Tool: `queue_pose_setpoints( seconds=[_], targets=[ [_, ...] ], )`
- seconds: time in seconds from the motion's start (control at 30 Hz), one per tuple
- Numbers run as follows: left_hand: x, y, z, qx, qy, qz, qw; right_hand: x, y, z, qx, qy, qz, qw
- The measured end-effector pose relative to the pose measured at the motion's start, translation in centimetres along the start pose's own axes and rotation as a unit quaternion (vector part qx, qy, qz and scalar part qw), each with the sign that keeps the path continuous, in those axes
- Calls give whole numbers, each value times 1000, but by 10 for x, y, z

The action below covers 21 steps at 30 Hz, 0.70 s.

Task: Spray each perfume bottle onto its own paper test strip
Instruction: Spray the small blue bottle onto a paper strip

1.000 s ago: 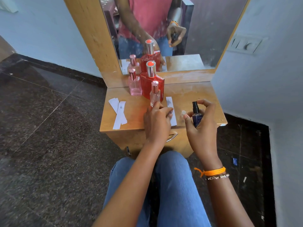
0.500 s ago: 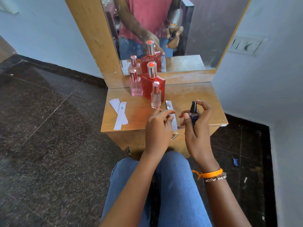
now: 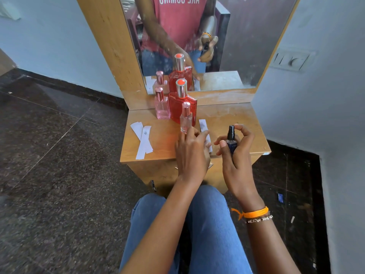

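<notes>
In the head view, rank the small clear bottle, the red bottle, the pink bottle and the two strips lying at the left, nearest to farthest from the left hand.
From the left hand:
1. Small clear bottle, just beyond the fingertips.
2. Red bottle, right behind the clear one.
3. Pink bottle, back left by the mirror; the two strips, out to the left, are too close to it to call.
</notes>
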<state>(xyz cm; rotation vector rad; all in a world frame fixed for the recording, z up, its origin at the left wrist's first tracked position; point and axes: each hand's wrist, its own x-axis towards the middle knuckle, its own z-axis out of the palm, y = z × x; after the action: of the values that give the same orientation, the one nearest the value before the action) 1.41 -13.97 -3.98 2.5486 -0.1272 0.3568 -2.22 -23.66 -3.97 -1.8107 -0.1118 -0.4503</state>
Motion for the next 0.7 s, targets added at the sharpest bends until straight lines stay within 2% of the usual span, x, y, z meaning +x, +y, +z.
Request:
queue_pose_setpoints(
  seconds=[0.2,0.27,0.4,0.6,0.7],
  targets=[
    [-10,-1,-15,-99,38,-7,994,0,-5,-2,32,4,16,999],
    [-12,-6,-21,-169,-2,6,986,0,-7,-3,63,-13,31,997],
    [-17,-9,-32,-342,-145,15,928,4,-8,-4,137,-55,65,987],
    [-25,-8,-31,-369,-122,-5,921,5,-6,0,185,-103,104,972],
    [-28,-12,-29,-366,-132,-49,920,4,-2,0,176,-106,104,973]
  ],
)
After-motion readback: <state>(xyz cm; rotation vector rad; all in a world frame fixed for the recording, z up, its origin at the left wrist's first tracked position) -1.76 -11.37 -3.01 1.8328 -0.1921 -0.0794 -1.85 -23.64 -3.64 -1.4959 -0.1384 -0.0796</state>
